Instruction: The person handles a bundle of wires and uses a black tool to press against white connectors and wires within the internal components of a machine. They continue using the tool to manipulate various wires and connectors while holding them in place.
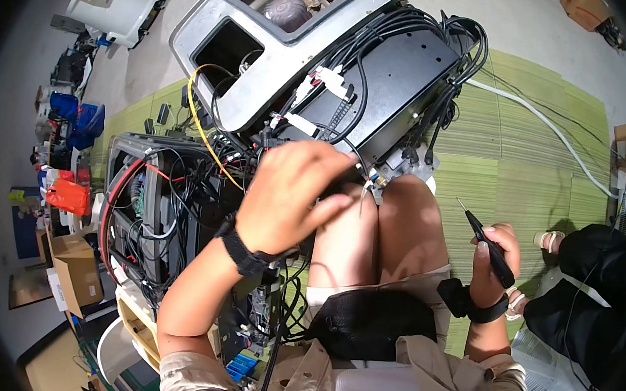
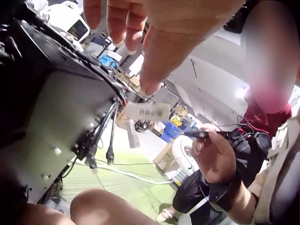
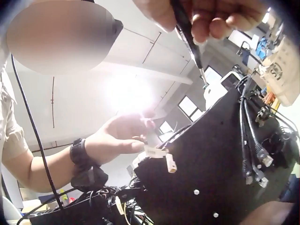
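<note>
My right hand (image 1: pixel 497 260) grips a black-handled screwdriver (image 1: pixel 484 236) with a thin metal shaft, held away from the equipment on the right. In the right wrist view, that screwdriver (image 3: pixel 187 40) points down past the curled fingers. My left hand (image 1: pixel 291 193) reaches over my lap to the near end of a black metal box (image 1: pixel 401 77), its fingers loosely bent. Just below the left thumb, in the left wrist view, hangs a white label with a barcode (image 2: pixel 149 112). Beside that label, the right wrist view shows a small white connector (image 3: pixel 171 163).
A silver-grey machine shell (image 1: pixel 288 59) stands beyond the box, with bundled black cables (image 1: pixel 372 33) draped over it. Left of my legs sits an open housing full of wiring (image 1: pixel 152 204). Another person's dark-clothed legs (image 1: pixel 580 293) are at the right. Green matting (image 1: pixel 463 179) covers the floor.
</note>
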Motion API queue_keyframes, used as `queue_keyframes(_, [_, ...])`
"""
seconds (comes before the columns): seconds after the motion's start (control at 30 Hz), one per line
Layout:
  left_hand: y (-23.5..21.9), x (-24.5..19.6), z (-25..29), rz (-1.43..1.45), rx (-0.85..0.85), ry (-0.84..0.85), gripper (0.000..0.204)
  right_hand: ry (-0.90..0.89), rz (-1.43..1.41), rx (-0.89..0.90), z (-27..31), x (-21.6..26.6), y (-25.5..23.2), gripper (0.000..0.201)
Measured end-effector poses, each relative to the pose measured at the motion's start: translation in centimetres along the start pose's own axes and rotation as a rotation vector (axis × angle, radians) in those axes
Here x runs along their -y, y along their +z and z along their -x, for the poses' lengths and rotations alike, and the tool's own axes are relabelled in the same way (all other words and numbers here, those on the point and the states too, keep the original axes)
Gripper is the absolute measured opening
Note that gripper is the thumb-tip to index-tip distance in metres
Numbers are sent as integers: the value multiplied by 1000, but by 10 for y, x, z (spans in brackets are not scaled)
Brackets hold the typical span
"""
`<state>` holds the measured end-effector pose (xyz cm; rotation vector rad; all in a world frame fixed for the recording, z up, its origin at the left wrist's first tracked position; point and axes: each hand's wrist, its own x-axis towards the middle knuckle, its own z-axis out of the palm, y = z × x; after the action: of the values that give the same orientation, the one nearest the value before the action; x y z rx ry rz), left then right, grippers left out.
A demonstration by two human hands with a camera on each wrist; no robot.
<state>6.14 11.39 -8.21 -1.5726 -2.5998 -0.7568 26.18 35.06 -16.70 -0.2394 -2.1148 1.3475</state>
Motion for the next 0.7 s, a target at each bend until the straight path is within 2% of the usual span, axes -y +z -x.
queue_keyframes(0.03, [-3,6,1,14,-67,-24,42,14,19,-8,3,-2,-2,16])
queue_keyframes(0.1, [-11,13,5,63,-161,-240,32,27,21,3,7,-3,-4,16])
queue_keyframes(0.17, [-16,30,10,66,-250,-363,23,38,36,-13,10,-2,-3,16])
queue_keyframes(0.2, [-19,37,12,39,-265,-382,19,27,44,-9,12,-3,-3,16])
queue_keyframes(0.3, [-21,53,18,-11,-190,-478,24,47,55,-16,15,-3,-2,15])
queue_keyframes(0.4, [-16,66,20,-12,-115,-493,27,43,60,1,13,-1,-2,16])
queue_keyframes(0.53, [-9,74,13,-90,-136,-413,25,50,64,-1,13,3,0,17])
queue_keyframes(0.6, [-12,73,8,-143,-80,-361,23,60,68,10,12,8,2,18])
queue_keyframes(0.7, [-16,74,4,-87,-34,-410,20,67,72,32,11,12,5,19])
